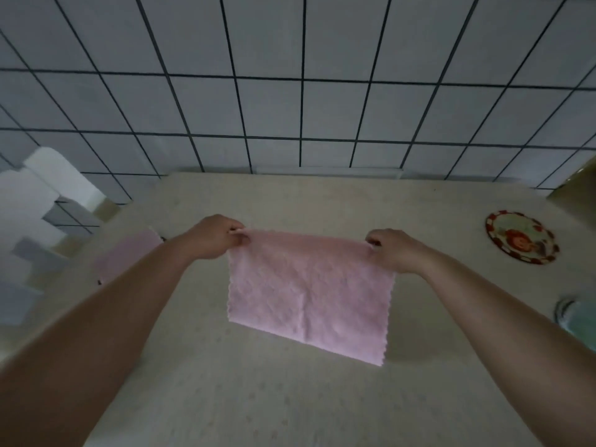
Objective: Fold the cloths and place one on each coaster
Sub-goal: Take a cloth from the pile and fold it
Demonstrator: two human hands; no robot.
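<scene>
Hands, left hand (216, 237) and right hand (394, 250), each with grip pinching a top corner of the pink cloth (308, 293), hold it hanging above the desk (290, 398), a round patterned coaster (521, 237) well right of it, another pink cloth (129, 253) left, partly behind the left forearm.

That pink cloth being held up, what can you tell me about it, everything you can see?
The pink cloth looks like soft, fluffy microfibre with zigzag-cut edges. It hangs spread out above the pale table, a vertical crease running up from its lower edge. The left hand pinches its top left corner and the right hand its top right corner, stretching the top edge between them. Nothing else visibly touches it.
</scene>
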